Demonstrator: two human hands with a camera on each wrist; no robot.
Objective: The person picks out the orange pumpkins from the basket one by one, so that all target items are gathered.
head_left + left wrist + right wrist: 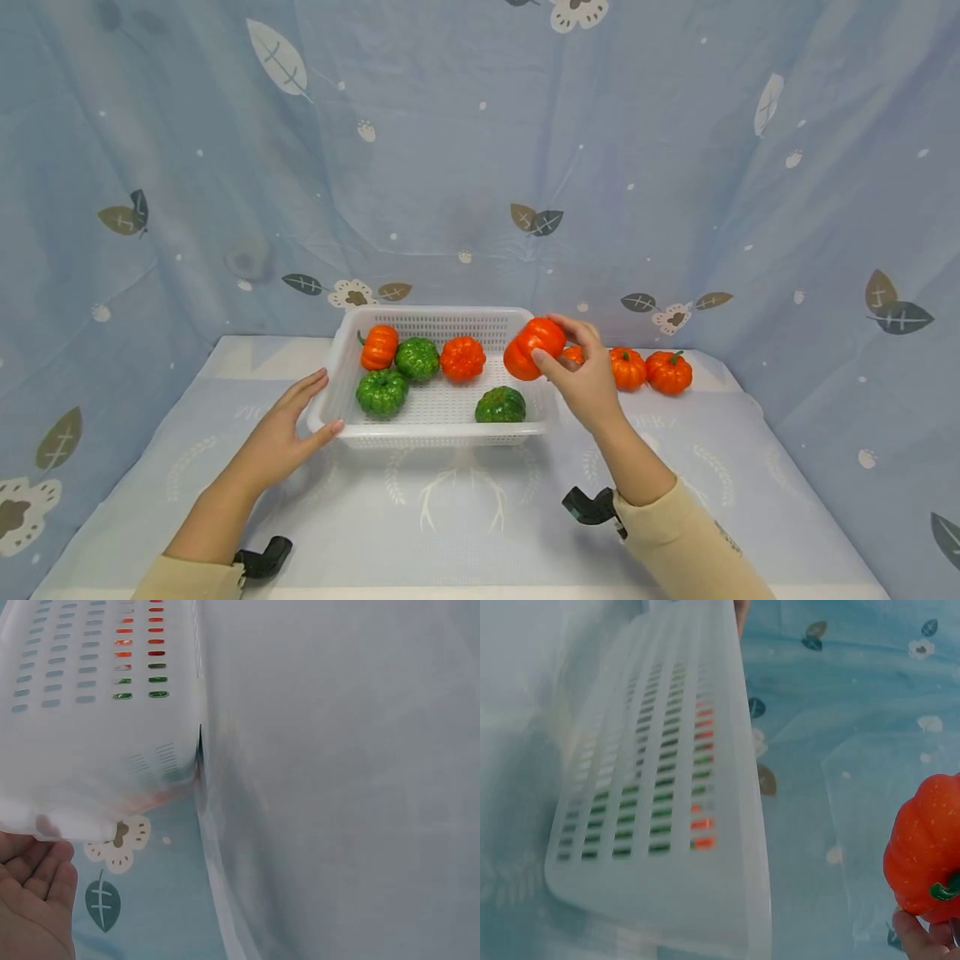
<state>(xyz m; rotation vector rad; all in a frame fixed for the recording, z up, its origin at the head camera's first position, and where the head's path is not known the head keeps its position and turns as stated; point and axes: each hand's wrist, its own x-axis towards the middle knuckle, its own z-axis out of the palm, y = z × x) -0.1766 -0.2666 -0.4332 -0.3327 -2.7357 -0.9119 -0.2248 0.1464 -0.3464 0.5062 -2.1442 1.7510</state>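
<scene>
My right hand (588, 383) pinches a red-orange toy pumpkin (534, 348) between thumb and fingers, above the right end of a white plastic basket (442, 430). In the right wrist view, the green stem of this pumpkin (926, 847) shows. My left hand (279, 437) rests against the basket's left end, fingers and thumb spread along the rim. Inside, toward the left and middle, lie an orange pumpkin (379, 347), a green one (417, 359), a second green one (382, 393) and a red-orange one (462, 359). A dark green pumpkin (501, 405) sits at front right.
On the table right of the basket stand orange pumpkins (669, 372), one of them partly hidden behind my right hand. A pale patterned cloth (465, 517) covers the table. A blue printed curtain (450, 167) hangs behind and at both sides.
</scene>
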